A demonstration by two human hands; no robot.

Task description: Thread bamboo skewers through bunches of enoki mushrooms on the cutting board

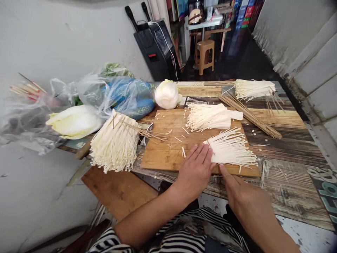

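Observation:
A fanned bunch of enoki mushrooms [229, 147] lies on the wooden cutting board [160, 151], stems' cut end toward the left. My left hand [198, 162] presses on that cut end with its fingers stretched flat. At the near edge of the board, my right hand [238, 186] touches the bunch's near side with its index finger; its other fingers curl under, and what they hold is hidden. A thin dark tip pokes out near the far corner of the cut end. Behind it rests a second, uncut-looking enoki bunch [209, 117].
Skewered enoki [114, 146] hangs over the table's left front edge. A bundle of bamboo skewers [252, 117] lies right of the board, with more enoki [254, 88] behind. Napa cabbage [75, 121], plastic bags [126, 93] and a white cabbage [167, 94] stand along the left and back.

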